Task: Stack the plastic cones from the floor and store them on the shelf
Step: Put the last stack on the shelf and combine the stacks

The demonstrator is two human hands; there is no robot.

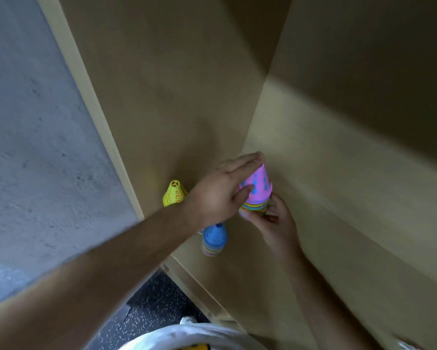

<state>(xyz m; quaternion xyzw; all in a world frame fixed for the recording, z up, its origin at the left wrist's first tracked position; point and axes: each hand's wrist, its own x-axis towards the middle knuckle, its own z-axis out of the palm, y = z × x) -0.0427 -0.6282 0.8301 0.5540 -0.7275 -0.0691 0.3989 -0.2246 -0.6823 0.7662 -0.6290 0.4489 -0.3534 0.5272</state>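
Two hands meet on a stack of plastic cones [256, 192] deep inside a tan wooden shelf [177, 102], near its back corner. The left hand [218, 192] lies over the pink top cone, fingers stretched across its tip and thumb pressed against its side. The right hand [271, 219] grips the stack's striped lower rims from below, fingers curled around them. Just left of the held stack, a yellow cone [173, 194] with cut-out holes stands on the shelf board, partly hidden by the left wrist. Nearer the shelf's front edge, under the left forearm, stands a second stack topped by a blue cone [214, 238]. Speckled dark floor [146, 306] shows below the shelf.
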